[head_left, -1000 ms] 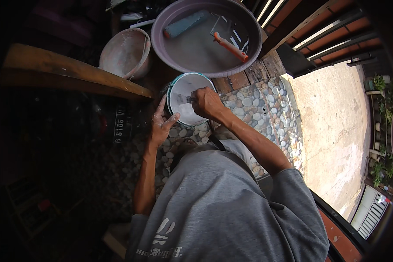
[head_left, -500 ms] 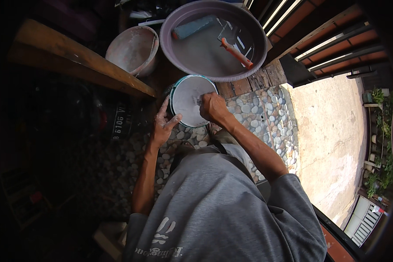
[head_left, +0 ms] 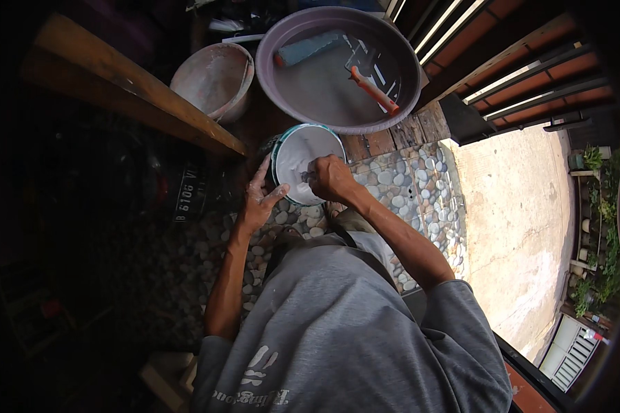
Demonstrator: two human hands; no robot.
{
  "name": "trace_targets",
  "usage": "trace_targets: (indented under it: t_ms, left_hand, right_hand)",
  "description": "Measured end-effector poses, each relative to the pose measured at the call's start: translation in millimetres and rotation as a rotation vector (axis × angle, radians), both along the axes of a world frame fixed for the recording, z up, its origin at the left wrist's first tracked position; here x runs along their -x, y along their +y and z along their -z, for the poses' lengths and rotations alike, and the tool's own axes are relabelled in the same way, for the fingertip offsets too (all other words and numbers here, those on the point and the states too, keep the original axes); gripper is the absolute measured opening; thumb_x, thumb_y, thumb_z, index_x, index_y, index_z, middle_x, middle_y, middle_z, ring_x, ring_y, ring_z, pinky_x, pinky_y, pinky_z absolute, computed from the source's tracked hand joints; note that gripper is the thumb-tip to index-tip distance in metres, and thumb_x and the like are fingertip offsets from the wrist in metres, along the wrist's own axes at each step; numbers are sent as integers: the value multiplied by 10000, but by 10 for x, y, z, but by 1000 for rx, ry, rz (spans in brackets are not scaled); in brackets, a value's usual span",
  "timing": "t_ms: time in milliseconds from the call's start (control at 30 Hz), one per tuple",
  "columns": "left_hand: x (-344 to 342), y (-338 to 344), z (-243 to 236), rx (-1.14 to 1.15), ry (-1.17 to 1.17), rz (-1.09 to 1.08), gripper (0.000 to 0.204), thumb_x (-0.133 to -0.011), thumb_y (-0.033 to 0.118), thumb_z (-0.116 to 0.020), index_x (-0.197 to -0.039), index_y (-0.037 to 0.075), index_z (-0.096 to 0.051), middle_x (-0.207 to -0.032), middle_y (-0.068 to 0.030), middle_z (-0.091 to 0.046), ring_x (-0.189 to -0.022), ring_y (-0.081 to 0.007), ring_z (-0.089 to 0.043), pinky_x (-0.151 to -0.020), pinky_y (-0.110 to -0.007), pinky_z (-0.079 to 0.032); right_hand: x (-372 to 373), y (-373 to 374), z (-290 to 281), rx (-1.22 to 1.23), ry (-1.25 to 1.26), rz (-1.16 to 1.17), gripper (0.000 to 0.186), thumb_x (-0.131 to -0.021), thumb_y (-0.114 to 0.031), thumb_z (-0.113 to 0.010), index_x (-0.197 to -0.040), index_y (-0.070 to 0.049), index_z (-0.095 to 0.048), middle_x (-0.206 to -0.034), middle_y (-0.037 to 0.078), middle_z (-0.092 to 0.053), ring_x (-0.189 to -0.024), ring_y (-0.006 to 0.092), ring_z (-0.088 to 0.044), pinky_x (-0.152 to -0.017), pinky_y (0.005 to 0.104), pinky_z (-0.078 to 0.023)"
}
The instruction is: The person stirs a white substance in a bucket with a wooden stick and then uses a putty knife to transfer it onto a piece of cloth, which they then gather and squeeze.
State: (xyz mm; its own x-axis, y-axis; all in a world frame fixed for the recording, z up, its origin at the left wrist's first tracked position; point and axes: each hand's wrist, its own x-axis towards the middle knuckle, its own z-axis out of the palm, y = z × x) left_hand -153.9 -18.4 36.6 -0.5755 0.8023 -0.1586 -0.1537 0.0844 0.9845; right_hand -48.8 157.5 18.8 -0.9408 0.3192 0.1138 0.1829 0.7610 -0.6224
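Note:
My left hand [head_left: 260, 201], smeared with white, grips the side of a small bucket [head_left: 308, 143] with a teal rim and a thick white paste inside, fingers along the outside and thumb at the rim. My right hand [head_left: 334, 179] is closed on a dark tool, its shape mostly hidden, dipping into the paste. Just beyond the bucket sits a wide mauve basin [head_left: 293, 93] of cloudy water, holding a blue paint roller [head_left: 310, 47] with an orange handle. A stained pale bucket [head_left: 207, 72] stands left of the basin.
Wooden planks [head_left: 413, 134] lie under the basin's edge. A wooden beam [head_left: 117, 82] runs at the left, above a dark vehicle. Pebble flooring [head_left: 424, 199] surrounds my feet. At the right are a slatted barrier [head_left: 517, 82], sunlit concrete [head_left: 510, 227] and plants [head_left: 592, 234].
My right hand has shifted slightly right and downward with the tool inside the bucket. The surroundings sit slightly shifted in the picture; my left hand keeps its hold.

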Motion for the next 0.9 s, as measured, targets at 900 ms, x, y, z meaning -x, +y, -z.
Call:
trace_targets:
  t_ms: [900]
  left_hand:
    - [46, -29, 15, -31, 37, -4, 739, -810, 161, -686, -1409, -34, -299, -1313, -140, -482, -1174, -173, -447, -1009, -291, -340]
  right_hand:
    - [-9, 69, 56, -130, 106, 149, 73, -701, -72, -547, -708, -2, -565, -686, 230, -576, -685, 416, -587, -661, 501, -480]
